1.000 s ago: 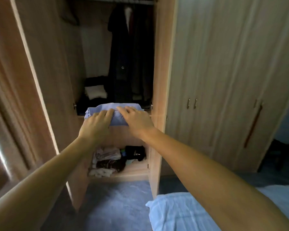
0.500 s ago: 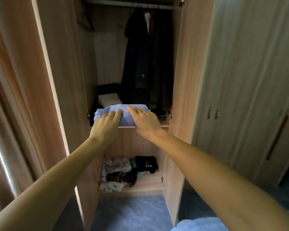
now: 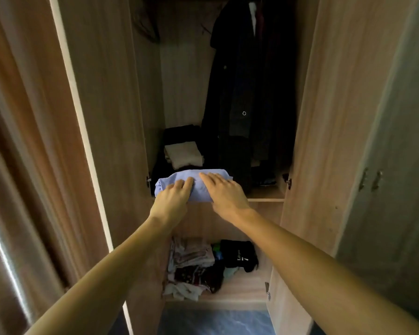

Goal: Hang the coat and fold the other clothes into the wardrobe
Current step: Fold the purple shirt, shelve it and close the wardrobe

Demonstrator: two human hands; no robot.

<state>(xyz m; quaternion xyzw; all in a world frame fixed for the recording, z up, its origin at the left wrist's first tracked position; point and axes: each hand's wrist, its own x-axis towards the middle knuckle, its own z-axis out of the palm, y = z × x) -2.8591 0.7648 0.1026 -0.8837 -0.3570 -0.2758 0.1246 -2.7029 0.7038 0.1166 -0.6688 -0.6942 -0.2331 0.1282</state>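
Nearest, your two bare forearms reach forward over the blue-grey floor (image 3: 215, 322), between the open wardrobe doors (image 3: 102, 117).
- Lower compartment: a loose heap of pale and patterned clothes (image 3: 191, 267), with a black item bearing white print (image 3: 238, 256) just beside it on the right.
- Middle shelf (image 3: 266, 200), front edge: the folded blue garment (image 3: 171, 180). It is a soft light-blue bundle with rounded folds, lying at the left end and slightly overhanging the lip.
- Your left hand (image 3: 173, 200) has its fingers bent over the bundle's front; the thumb is hidden.
- Your right hand (image 3: 224, 193) lies flat on top, fingers straight and slightly spread.
- Behind the bundle: a folded cream garment (image 3: 184, 154) resting on a dark stack.
- Farthest back: a dark coat (image 3: 242, 93) hanging full length at the right of the compartment.
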